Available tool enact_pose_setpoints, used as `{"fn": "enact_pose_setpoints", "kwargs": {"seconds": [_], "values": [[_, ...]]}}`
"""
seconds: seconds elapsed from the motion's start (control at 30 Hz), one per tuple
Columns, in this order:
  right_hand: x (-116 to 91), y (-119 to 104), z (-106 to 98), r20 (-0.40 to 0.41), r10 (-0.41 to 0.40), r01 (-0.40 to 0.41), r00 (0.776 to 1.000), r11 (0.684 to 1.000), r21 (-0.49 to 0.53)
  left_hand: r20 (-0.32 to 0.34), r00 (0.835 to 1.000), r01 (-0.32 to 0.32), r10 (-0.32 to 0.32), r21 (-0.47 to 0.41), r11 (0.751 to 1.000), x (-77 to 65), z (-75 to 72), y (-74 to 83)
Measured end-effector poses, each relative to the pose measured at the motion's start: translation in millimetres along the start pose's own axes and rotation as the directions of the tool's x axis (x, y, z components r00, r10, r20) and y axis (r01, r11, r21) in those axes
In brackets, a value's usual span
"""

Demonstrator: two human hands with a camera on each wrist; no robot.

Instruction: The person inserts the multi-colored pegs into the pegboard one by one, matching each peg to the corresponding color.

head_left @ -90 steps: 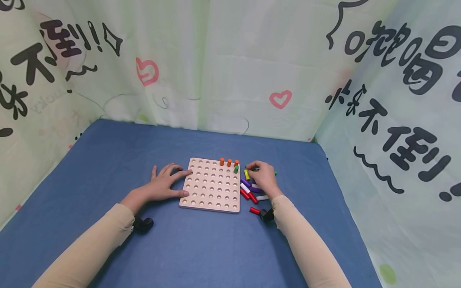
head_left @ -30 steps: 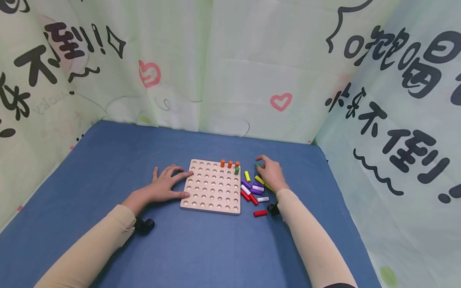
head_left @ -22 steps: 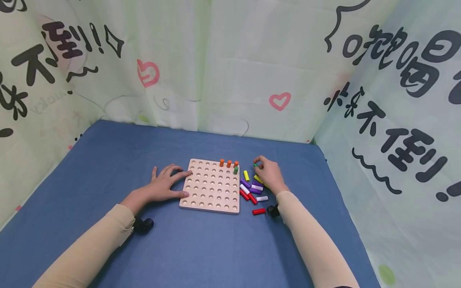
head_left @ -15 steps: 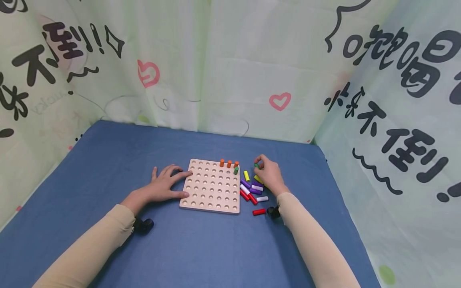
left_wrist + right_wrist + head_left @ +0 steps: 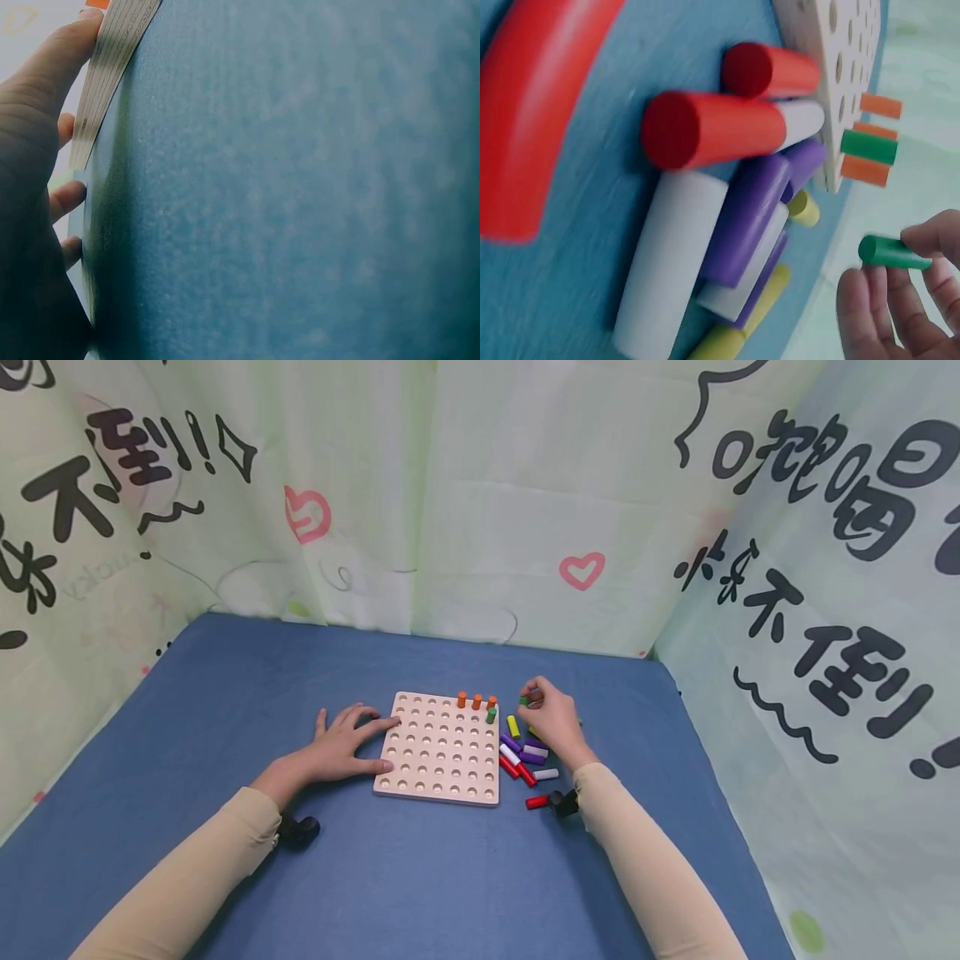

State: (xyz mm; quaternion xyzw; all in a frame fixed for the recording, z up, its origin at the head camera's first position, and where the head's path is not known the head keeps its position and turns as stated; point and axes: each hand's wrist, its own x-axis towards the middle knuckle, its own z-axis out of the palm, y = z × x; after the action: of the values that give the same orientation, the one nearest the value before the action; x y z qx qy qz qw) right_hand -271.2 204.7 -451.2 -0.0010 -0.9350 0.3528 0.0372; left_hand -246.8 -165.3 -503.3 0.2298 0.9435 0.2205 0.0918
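Observation:
A square, pale wooden pegboard with rows of holes lies on the blue cloth. Spread fingers of my left hand touch its left edge, the thumb along the side in the left wrist view. At the board's far right, several orange pegs stand in the back row. One green peg stands just in front of them. My right hand pinches another green peg between thumb and fingers, raised to the right of the board.
Beside the board's right edge lie loose pegs: yellow, purple, red and white, some touching one another. Black wrist cameras sit at both cuffs. Printed curtains enclose the back and sides.
Three seconds ago my right hand was at the yellow peg beside the board. It moved right, took up a green peg, and now comes slightly left with it. My left hand stays put.

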Motion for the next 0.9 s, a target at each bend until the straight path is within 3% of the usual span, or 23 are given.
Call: {"fn": "enact_pose_setpoints", "kwargs": {"seconds": [0.7, 0.9], "values": [[-8, -26, 10, -0.057, 0.001, 0.009, 0.998, 0.984, 0.180, 0.005, 1.000, 0.004, -0.004, -0.006, 1.000, 1.2, 0.7, 0.5], [-7, -32, 19, -0.056, -0.007, 0.016, 0.998, 0.987, 0.162, 0.002, 1.000, 0.006, -0.006, -0.009, 1.000, -0.3, 0.0, 1.1]]}}
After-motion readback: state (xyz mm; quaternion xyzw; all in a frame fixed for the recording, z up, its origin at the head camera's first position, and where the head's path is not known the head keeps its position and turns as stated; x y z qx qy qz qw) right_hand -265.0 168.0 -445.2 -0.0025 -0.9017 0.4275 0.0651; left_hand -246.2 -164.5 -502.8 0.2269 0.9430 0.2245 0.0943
